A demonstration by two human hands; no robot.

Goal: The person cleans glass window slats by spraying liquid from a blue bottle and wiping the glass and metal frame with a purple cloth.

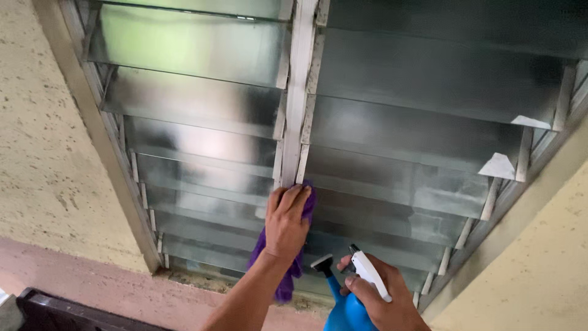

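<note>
My left hand presses a purple cloth flat against the central white mullion of a glass louvre window, low on the frame. The cloth hangs down below my wrist. My right hand grips a blue spray bottle with a white trigger and black nozzle, held just right of the cloth and pointing toward the lower slats.
Glass louvre slats fill both window halves, set in a grey frame. Rough cream wall flanks the window on both sides. A reddish band runs below the sill, and a dark object sits at bottom left.
</note>
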